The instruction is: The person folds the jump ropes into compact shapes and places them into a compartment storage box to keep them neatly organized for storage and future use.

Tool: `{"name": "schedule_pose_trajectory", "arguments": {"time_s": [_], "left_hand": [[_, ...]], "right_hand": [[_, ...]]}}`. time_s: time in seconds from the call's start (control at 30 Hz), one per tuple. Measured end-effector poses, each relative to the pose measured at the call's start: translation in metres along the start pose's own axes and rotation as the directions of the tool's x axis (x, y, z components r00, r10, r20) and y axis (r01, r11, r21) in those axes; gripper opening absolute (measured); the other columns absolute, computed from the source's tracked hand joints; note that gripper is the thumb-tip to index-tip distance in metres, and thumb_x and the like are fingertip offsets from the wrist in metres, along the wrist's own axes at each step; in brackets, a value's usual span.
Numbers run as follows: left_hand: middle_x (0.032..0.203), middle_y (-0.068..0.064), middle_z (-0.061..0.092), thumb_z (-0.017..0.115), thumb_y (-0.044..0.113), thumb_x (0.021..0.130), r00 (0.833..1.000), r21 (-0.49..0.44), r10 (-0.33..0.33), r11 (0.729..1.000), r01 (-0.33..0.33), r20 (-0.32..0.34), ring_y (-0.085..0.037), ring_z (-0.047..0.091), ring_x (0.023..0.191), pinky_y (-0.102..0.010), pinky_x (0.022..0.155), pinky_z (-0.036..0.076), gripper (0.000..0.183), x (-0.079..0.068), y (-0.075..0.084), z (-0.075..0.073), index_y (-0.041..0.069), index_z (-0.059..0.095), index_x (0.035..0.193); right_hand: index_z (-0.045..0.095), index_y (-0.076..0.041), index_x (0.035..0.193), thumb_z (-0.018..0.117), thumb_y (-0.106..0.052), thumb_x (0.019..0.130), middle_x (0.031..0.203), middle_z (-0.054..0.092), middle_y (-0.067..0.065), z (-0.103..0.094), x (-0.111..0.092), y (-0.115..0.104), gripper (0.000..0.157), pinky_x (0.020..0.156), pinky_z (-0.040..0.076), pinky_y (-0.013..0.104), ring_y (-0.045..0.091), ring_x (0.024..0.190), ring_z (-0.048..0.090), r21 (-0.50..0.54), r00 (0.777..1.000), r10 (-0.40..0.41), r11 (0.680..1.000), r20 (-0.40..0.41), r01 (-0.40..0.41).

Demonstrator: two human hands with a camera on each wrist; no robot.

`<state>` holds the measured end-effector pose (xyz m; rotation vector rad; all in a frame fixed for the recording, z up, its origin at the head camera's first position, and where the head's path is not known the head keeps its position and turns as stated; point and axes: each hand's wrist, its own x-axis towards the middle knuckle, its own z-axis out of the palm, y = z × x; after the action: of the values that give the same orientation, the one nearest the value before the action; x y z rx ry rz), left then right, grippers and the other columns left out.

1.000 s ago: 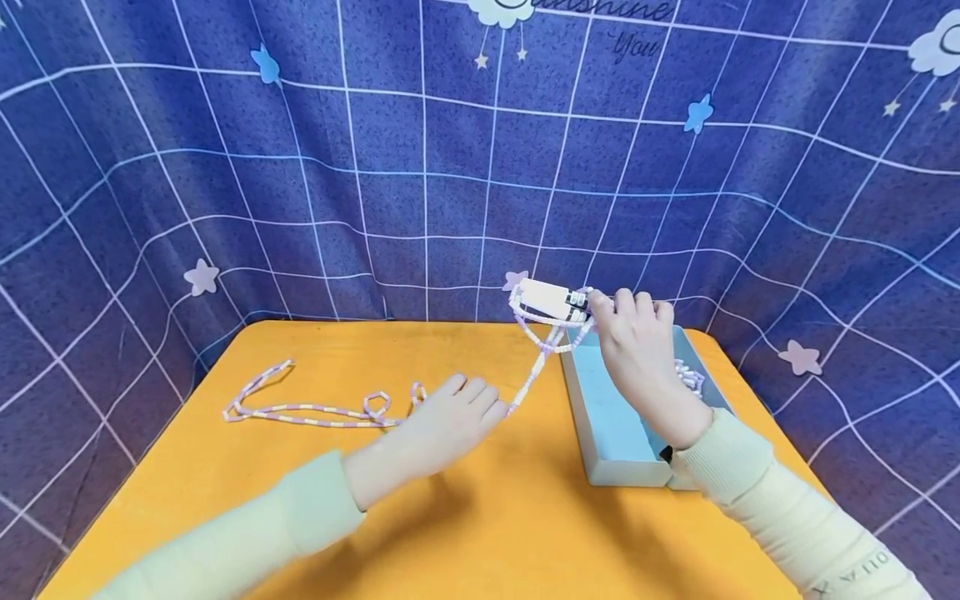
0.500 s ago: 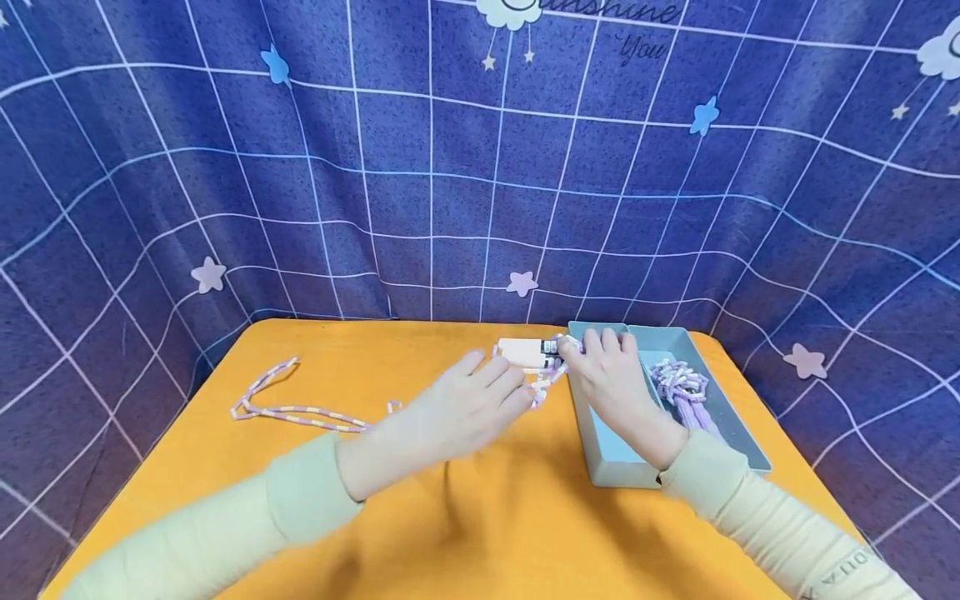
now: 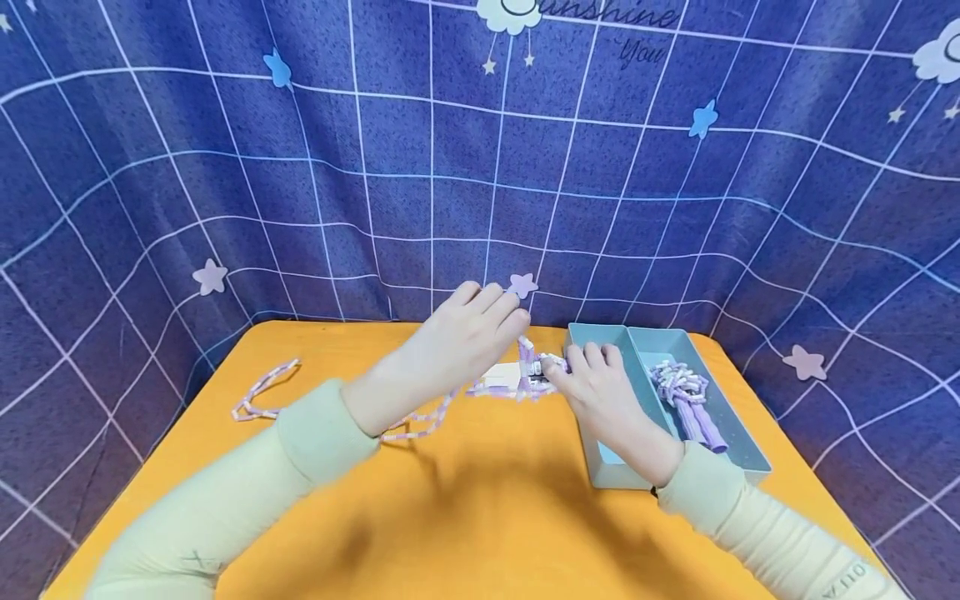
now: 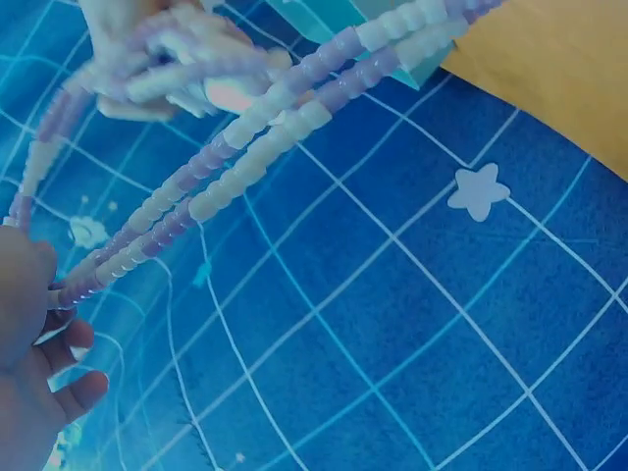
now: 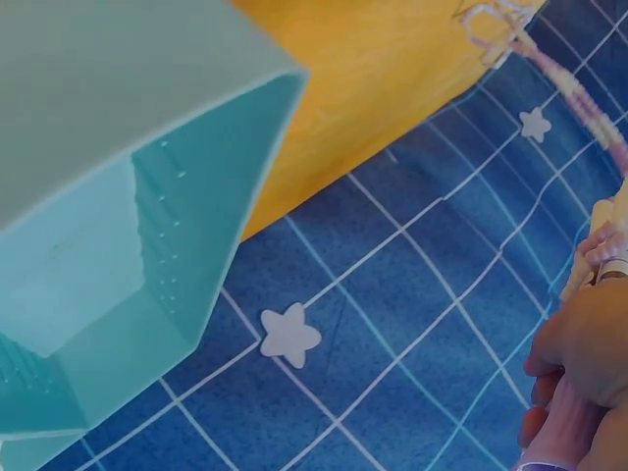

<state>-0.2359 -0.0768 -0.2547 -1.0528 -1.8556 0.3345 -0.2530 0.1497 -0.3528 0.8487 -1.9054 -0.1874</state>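
Purple-and-white beads make up a jump rope [image 4: 235,182]. My right hand [image 3: 603,396] holds the jump rope by its handles, beside the left wall of the grey-blue tray. White handle parts [image 3: 498,377] with dark ends stick out to the left, with beads looped around them. Further up and to the left, my left hand [image 3: 461,342] grips a doubled strand of the same rope. In the left wrist view this strand runs taut from the fingers to the upper right. The rope's far loop [image 3: 266,381] lies on the table at left, partly hidden behind my left forearm.
The tray [image 3: 622,477] has two compartments; its right one holds another coiled beaded rope [image 3: 678,382] with purple handles [image 3: 697,427]. A yellow-orange table [image 3: 465,533] lies beneath. Behind it hangs a blue curtain [image 3: 375,208] with grid lines and stars.
My left hand has risen from low over the table, pulling the rope toward the handles. My right hand has come down and left, bringing the handles lower. The tray's coiled rope is now uncovered.
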Motion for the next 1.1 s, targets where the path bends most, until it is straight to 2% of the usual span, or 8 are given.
{"name": "schedule_pose_trajectory", "arguments": {"time_s": [0.2, 0.37, 0.5, 0.63, 0.73, 0.87, 1.1], "left_hand": [[0.094, -0.006, 0.054, 0.041, 0.011, 0.095, 1.000, 0.017, 0.005, 1.000, -0.005, 0.009, -0.022, 0.047, 0.080, -0.032, 0.071, 0.036, 0.013, 0.003, -0.015, 0.015, 0.008, 0.054, 0.098], [0.093, -0.006, 0.051, 0.044, 0.009, 0.094, 0.998, -0.014, 0.036, 0.999, -0.035, 0.049, -0.023, 0.045, 0.082, -0.032, 0.073, 0.036, 0.009, 0.001, -0.027, 0.026, 0.007, 0.051, 0.097], [0.090, -0.005, 0.049, 0.043, 0.009, 0.096, 0.994, -0.043, 0.105, 0.994, -0.104, 0.041, -0.021, 0.043, 0.080, -0.032, 0.075, 0.037, 0.008, -0.001, -0.036, 0.037, 0.006, 0.050, 0.094], [0.091, -0.006, 0.051, 0.040, 0.008, 0.097, 0.984, -0.046, 0.177, 0.983, -0.176, 0.022, -0.022, 0.045, 0.082, -0.031, 0.077, 0.038, 0.011, -0.004, -0.041, 0.048, 0.005, 0.050, 0.094], [0.094, -0.007, 0.053, 0.040, 0.006, 0.096, 0.979, -0.064, 0.201, 0.977, -0.201, 0.000, -0.023, 0.046, 0.086, -0.031, 0.078, 0.039, 0.013, -0.005, -0.042, 0.055, 0.004, 0.052, 0.096], [0.098, -0.008, 0.055, 0.041, 0.007, 0.096, 0.978, -0.106, 0.210, 0.972, -0.210, -0.012, -0.024, 0.048, 0.090, -0.032, 0.080, 0.040, 0.013, -0.006, -0.042, 0.064, 0.004, 0.053, 0.097], [0.099, -0.004, 0.054, 0.044, 0.016, 0.096, 0.985, -0.162, 0.167, 0.974, -0.158, 0.042, -0.022, 0.049, 0.095, -0.033, 0.086, 0.039, 0.014, -0.020, -0.045, 0.079, 0.008, 0.054, 0.100]], "right_hand": [[0.051, -0.017, 0.093, 0.037, -0.007, 0.093, 0.072, 0.043, 0.008, -0.006, 0.002, -0.007, 0.017, 0.063, 0.037, 0.042, 0.028, 0.066, 0.044, 0.040, 0.998, -0.060, 0.997, -0.025, 0.061], [0.051, -0.017, 0.095, 0.032, -0.008, 0.096, 0.074, 0.043, 0.006, -0.012, 0.004, -0.009, 0.021, 0.067, 0.037, 0.042, 0.028, 0.070, 0.045, 0.094, 0.993, -0.117, 0.989, 0.035, 0.113], [0.050, -0.019, 0.098, 0.029, -0.009, 0.098, 0.076, 0.044, 0.006, -0.018, 0.006, -0.010, 0.024, 0.069, 0.038, 0.041, 0.027, 0.070, 0.044, 0.084, 0.981, -0.176, 0.982, 0.077, 0.169], [0.050, -0.019, 0.098, 0.030, -0.007, 0.098, 0.076, 0.042, 0.005, -0.024, 0.009, -0.012, 0.024, 0.069, 0.038, 0.041, 0.025, 0.069, 0.041, 0.120, 0.975, -0.212, 0.972, 0.060, 0.204], [0.051, -0.019, 0.097, 0.032, -0.007, 0.097, 0.076, 0.042, 0.005, -0.029, 0.012, -0.011, 0.022, 0.070, 0.038, 0.041, 0.025, 0.070, 0.040, 0.165, 0.977, -0.208, 0.966, 0.042, 0.199], [0.049, -0.018, 0.095, 0.032, -0.006, 0.097, 0.077, 0.042, 0.005, -0.039, 0.018, -0.008, 0.021, 0.071, 0.037, 0.041, 0.026, 0.072, 0.042, 0.196, 0.979, -0.200, 0.963, 0.048, 0.187], [0.045, -0.016, 0.089, 0.028, -0.007, 0.100, 0.081, 0.044, 0.004, -0.050, 0.021, -0.001, 0.022, 0.073, 0.036, 0.041, 0.025, 0.076, 0.044, 0.231, 0.976, -0.213, 0.952, 0.035, 0.199]]}}
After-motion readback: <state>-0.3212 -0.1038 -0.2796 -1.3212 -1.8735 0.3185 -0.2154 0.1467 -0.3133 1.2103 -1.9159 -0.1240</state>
